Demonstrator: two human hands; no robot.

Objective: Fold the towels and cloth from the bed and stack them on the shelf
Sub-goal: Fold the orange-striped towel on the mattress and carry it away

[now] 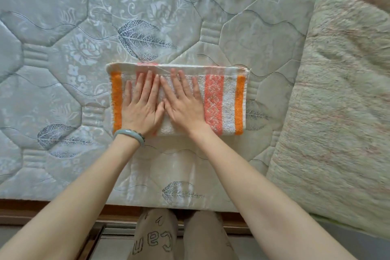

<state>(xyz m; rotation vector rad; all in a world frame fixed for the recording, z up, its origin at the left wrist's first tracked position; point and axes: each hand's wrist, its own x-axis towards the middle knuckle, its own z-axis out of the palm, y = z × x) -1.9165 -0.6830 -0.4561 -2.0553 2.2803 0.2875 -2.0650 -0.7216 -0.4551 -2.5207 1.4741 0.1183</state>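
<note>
A folded towel (229,101), white with orange and coral stripes, lies flat on the quilted mattress (63,48) near its front edge. My left hand (142,105) rests palm down on the towel's left half, fingers spread, a pale green bangle on the wrist. My right hand (183,101) lies flat beside it on the towel's middle, fingers apart. The two hands touch at the thumbs. Neither hand grips the fabric. No shelf is in view.
A large fuzzy beige blanket (337,101) covers the right side of the bed, close to the towel's right end. The wooden bed frame (52,209) runs along the bottom. My legs (179,236) stand against the bed's front edge.
</note>
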